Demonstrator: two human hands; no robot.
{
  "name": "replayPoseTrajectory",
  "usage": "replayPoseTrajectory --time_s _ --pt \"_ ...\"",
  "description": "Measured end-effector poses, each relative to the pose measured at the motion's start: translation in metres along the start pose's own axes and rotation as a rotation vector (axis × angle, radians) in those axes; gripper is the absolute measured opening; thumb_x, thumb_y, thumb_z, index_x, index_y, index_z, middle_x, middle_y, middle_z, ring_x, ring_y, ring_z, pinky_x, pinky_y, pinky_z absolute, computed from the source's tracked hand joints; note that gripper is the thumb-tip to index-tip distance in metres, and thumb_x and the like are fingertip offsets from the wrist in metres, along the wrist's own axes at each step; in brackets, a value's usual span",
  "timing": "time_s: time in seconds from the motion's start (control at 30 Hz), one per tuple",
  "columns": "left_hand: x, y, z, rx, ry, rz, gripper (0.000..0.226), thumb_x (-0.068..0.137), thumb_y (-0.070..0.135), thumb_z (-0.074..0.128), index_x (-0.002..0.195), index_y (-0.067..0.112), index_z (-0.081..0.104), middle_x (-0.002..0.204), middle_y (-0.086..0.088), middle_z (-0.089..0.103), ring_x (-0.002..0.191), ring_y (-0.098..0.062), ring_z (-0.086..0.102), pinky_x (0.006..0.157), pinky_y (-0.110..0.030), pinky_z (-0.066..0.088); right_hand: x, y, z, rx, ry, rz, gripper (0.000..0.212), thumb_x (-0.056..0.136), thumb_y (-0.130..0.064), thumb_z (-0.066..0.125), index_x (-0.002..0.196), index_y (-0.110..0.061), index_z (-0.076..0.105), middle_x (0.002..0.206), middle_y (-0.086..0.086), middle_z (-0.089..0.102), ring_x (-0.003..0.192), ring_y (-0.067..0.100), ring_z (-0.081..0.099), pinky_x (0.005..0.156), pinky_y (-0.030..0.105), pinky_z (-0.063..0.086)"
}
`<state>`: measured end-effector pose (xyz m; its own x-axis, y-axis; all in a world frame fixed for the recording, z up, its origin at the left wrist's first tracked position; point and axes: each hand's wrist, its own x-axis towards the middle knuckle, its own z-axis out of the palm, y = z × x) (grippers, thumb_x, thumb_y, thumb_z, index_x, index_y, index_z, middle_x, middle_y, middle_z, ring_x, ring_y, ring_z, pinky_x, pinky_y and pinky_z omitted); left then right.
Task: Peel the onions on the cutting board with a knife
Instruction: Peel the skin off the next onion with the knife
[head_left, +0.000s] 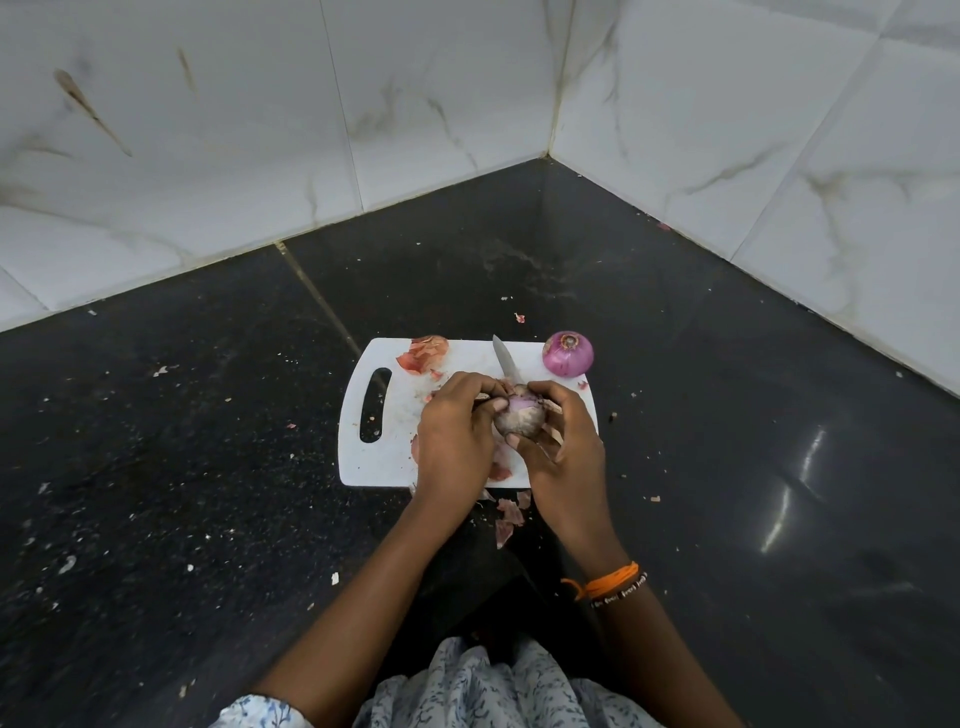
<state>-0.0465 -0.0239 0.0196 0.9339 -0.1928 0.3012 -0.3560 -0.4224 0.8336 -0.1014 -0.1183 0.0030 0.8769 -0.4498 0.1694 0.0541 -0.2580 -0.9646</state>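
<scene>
Both hands' fingers (540, 395) curl around onion (519, 420) and knife (506, 359).

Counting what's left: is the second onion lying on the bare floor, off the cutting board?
No: the second onion sits on the far right corner of the white cutting board.

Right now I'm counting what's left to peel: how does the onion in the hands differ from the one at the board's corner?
The held onion is gripped by both hands, left hand and right hand, above the cutting board; the corner onion sits alone, untouched. The held onion looks pale with dry skin partly on; the corner onion is glossy purple, seemingly peeled. Both are similar-sized red onions.
</scene>
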Motion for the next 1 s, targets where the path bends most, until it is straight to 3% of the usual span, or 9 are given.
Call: replayPoseTrajectory --time_s 0.17,0.27,0.33,0.47,0.57,0.63,0.73,0.87,1.0 --pt "0.0 -0.001 0.003 -0.139 0.038 -0.144 0.015 0.089 -0.004 0.054 0.088 0.006 0.065 0.091 -0.004 0.066 0.081 -0.012 0.062 0.072 -0.021 0.053 -0.003 -0.003 0.003 0.037 0.081 -0.03 0.048 0.079 0.011 0.062 0.114 -0.02 0.052 0.111 -0.006 0.058 0.104 0.007 0.059 0.084 0.013 0.047" --pt "0.002 0.002 0.0 -0.379 0.119 -0.298 0.014 0.094 0.0 0.05 0.091 0.006 0.062 0.091 -0.006 0.066 0.079 -0.021 0.068 0.074 -0.034 0.058 -0.003 -0.004 0.0 0.116 0.185 -0.004 0.05 0.077 0.01 0.065 0.107 -0.028 0.05 0.108 -0.008 0.059 0.096 -0.004 0.06 0.075 0.008 0.046" --pt "-0.002 0.014 0.003 -0.381 0.095 -0.249 0.014 0.092 0.002 0.053 0.089 0.01 0.064 0.089 0.0 0.068 0.08 -0.015 0.069 0.075 -0.032 0.057 -0.002 -0.005 -0.003 0.136 0.218 -0.035 0.05 0.078 0.01 0.065 0.106 -0.029 0.051 0.11 -0.005 0.06 0.096 -0.004 0.061 0.075 0.008 0.046" --pt "-0.004 0.026 0.007 -0.286 0.021 -0.157 0.024 0.085 -0.003 0.058 0.086 0.02 0.067 0.091 0.006 0.068 0.088 -0.002 0.062 0.077 -0.01 0.047 0.003 -0.006 -0.006 0.2 0.198 -0.034 0.048 0.079 0.012 0.064 0.113 -0.021 0.054 0.112 0.001 0.064 0.101 0.008 0.064 0.08 0.016 0.05" --pt "0.003 0.02 0.001 -0.276 0.009 -0.16 0.026 0.087 -0.003 0.058 0.089 0.022 0.065 0.096 0.008 0.067 0.094 -0.001 0.061 0.082 -0.011 0.047 0.001 -0.003 -0.009 0.198 0.173 -0.042 0.054 0.077 0.017 0.061 0.117 -0.019 0.054 0.111 -0.009 0.063 0.103 0.007 0.063 0.083 0.02 0.052" --pt "0.002 0.017 -0.001 -0.285 -0.023 -0.151 0.028 0.086 -0.003 0.058 0.087 0.025 0.065 0.094 0.011 0.067 0.092 0.001 0.061 0.076 -0.008 0.048 -0.002 0.0 -0.011 0.213 0.149 -0.045 0.055 0.078 0.017 0.06 0.119 -0.018 0.054 0.113 -0.011 0.062 0.106 0.007 0.062 0.085 0.02 0.052" --pt "0.0 0.014 -0.004 -0.29 -0.062 -0.131 0.026 0.086 -0.002 0.059 0.083 0.023 0.066 0.084 0.014 0.068 0.084 0.003 0.063 0.066 -0.006 0.047 -0.003 0.001 -0.011 0.243 0.122 -0.03 0.053 0.078 0.016 0.063 0.117 -0.019 0.055 0.118 0.001 0.062 0.109 0.011 0.061 0.089 0.025 0.052" --pt "-0.001 0.011 -0.008 -0.265 -0.093 -0.062 0.017 0.09 0.004 0.057 0.087 0.016 0.068 0.083 0.006 0.068 0.079 0.001 0.063 0.06 -0.005 0.047 -0.005 0.005 -0.012 0.231 0.101 -0.026 0.053 0.076 0.016 0.065 0.114 -0.021 0.057 0.112 -0.008 0.063 0.106 0.007 0.063 0.084 0.018 0.051" --pt "0.0 0.008 -0.009 -0.204 -0.132 0.058 0.017 0.079 0.005 0.072 0.093 0.012 0.07 0.089 0.01 0.063 0.088 -0.003 0.062 0.08 -0.015 0.051 -0.006 0.01 -0.015 0.228 0.068 -0.021 0.052 0.077 0.014 0.067 0.117 -0.018 0.058 0.115 -0.002 0.064 0.107 0.012 0.063 0.086 0.022 0.052"
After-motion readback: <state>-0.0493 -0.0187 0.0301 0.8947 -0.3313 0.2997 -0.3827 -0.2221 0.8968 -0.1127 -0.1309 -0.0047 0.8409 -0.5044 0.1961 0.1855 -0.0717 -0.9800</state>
